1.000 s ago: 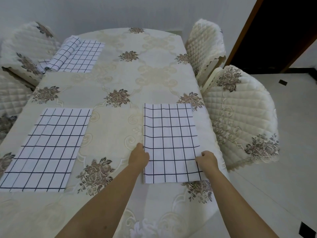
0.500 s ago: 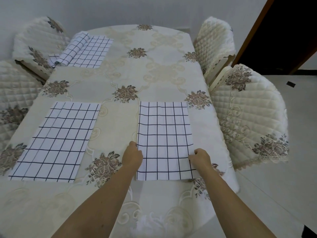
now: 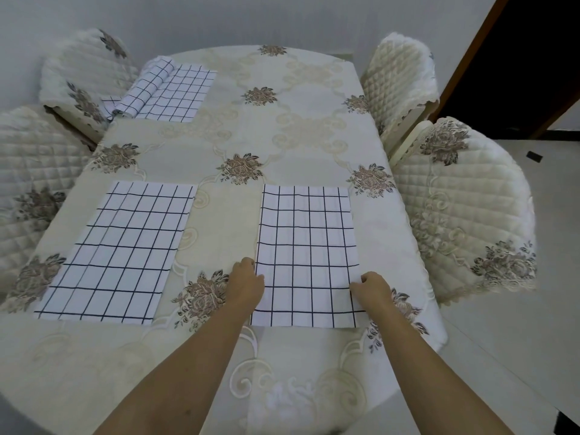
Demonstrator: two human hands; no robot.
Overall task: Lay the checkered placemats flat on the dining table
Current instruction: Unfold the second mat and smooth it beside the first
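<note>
A white placemat with a black grid [image 3: 306,246] lies flat at the near right of the dining table [image 3: 282,136]. My left hand [image 3: 246,285] grips its left edge near the front, and my right hand [image 3: 372,290] pinches its right edge opposite. A second checkered placemat [image 3: 119,249] lies flat at the near left, untouched. At the far left a third placemat [image 3: 179,95] lies flat with a rolled checkered one [image 3: 144,87] on its left side.
Quilted cream chairs stand close to the table: two on the right [image 3: 461,208] [image 3: 401,76], two on the left [image 3: 28,183] [image 3: 84,76]. A floral cream tablecloth covers the tabletop. A dark doorway [image 3: 527,58] is at the far right, beside pale floor.
The right placemat, held by both hands at its side edges, has shifted a little leftwards and now lies straighter. The other mats have not moved; the camera tilted slightly.
</note>
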